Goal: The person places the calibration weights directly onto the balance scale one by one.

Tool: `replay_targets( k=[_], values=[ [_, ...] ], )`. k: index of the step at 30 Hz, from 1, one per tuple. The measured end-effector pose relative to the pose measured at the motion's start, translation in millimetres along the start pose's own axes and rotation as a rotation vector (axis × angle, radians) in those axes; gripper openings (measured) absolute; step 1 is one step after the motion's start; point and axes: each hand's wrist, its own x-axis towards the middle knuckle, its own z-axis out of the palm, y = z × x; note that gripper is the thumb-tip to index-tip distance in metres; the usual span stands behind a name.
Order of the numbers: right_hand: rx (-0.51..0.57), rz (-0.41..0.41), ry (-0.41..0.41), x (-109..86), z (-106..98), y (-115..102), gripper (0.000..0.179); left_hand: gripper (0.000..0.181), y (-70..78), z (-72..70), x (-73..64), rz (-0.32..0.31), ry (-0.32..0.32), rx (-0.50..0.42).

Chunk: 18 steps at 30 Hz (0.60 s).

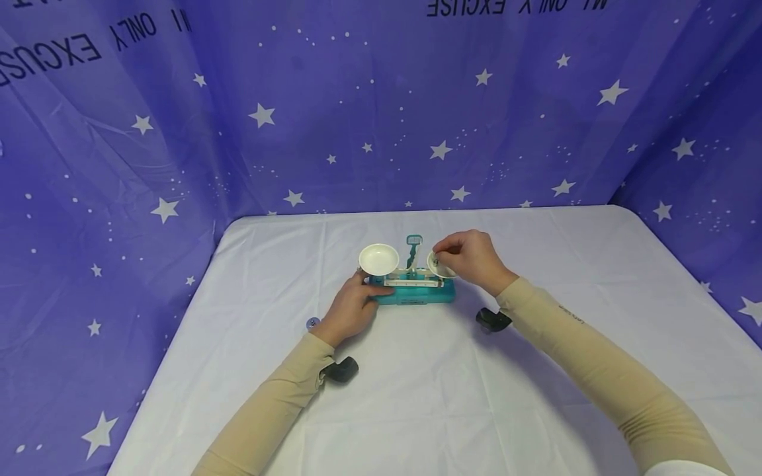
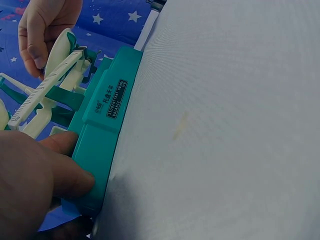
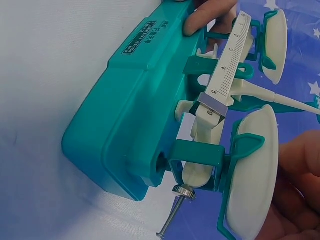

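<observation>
A teal balance scale stands on the table, with a white left pan and a white right pan. My left hand grips the left end of its base, the thumb lying along the front. Over the right pan, my right hand has thumb and fingers brought together at a small dark metal piece; its exact kind is too small to make out. In the right wrist view, the pan hides those fingertips. The white graduated beam carries a grey slider.
A small bluish round object lies on the white-covered table beside my left wrist. Black wrist-camera mounts hang under both forearms. A purple star-patterned curtain encloses the back and sides. A threaded metal screw juts from the balance's end.
</observation>
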Motion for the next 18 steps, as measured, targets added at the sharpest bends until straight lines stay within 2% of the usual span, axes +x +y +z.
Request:
replay_targets(
  k=[18],
  values=[
    [-0.04, -0.037, 0.024, 0.3, 1.9, 1.8, 0.013, 0.039, 1.7, -0.4, -0.6, 0.023, 0.023, -0.002]
  ],
)
